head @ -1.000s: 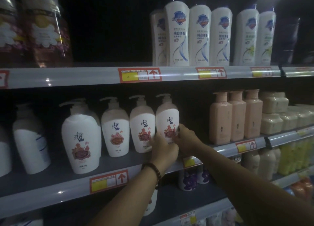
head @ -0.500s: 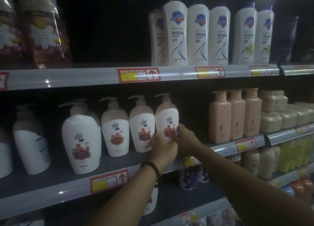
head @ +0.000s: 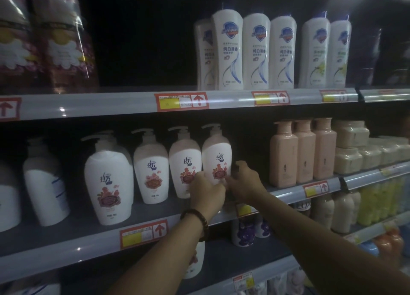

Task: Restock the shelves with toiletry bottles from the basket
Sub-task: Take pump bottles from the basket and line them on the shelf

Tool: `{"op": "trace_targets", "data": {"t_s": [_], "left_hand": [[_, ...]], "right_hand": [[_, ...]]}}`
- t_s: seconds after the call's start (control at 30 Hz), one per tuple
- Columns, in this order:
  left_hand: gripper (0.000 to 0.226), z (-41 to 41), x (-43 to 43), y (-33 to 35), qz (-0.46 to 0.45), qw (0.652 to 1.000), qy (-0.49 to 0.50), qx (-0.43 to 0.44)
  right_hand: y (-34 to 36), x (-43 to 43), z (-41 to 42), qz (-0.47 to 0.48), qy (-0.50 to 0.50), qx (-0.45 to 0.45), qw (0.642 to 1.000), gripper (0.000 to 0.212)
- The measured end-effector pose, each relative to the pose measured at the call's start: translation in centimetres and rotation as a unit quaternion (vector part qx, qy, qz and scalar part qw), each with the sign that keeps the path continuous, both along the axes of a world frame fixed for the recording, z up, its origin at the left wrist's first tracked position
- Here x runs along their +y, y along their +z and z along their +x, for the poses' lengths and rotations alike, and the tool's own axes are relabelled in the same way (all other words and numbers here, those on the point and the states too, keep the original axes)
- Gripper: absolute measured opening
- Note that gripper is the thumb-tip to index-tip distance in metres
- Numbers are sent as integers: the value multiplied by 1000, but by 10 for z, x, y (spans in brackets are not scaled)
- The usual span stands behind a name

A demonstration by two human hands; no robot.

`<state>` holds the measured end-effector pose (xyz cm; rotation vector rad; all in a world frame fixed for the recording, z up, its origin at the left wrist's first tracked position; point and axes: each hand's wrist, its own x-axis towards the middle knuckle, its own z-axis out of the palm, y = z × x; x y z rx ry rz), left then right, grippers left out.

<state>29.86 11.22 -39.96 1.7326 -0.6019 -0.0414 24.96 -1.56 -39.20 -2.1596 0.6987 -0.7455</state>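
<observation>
A white pump bottle with a red flower label (head: 217, 152) stands upright on the middle shelf (head: 66, 246), last on the right in a row of matching bottles. My left hand (head: 207, 193), with a bead bracelet on the wrist, grips its lower left side. My right hand (head: 244, 182) holds its lower right side, fingers curled round the edge. Three more of these pump bottles (head: 185, 163) (head: 150, 168) (head: 108, 183) stand to its left. No basket is in view.
Tall white bottles (head: 230, 50) line the top shelf, with a dark gap to their left and floral bags (head: 44, 39) at far left. Pink square bottles (head: 304, 152) and cream jars (head: 350, 148) stand to the right, a dark gap between. Lower shelves hold more bottles.
Both hands stay on the rightmost pump bottle. The right hand's fingers have shifted slightly along the bottle's side; the bottle stands in the same spot.
</observation>
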Motion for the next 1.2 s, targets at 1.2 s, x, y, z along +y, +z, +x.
{"op": "trace_targets", "data": {"t_s": [1.2], "left_hand": [[49,-115,199,-51,-13,999,-43,-13]], "right_hand": [[-62,197,-155,-27,123,-70,990,36]]}}
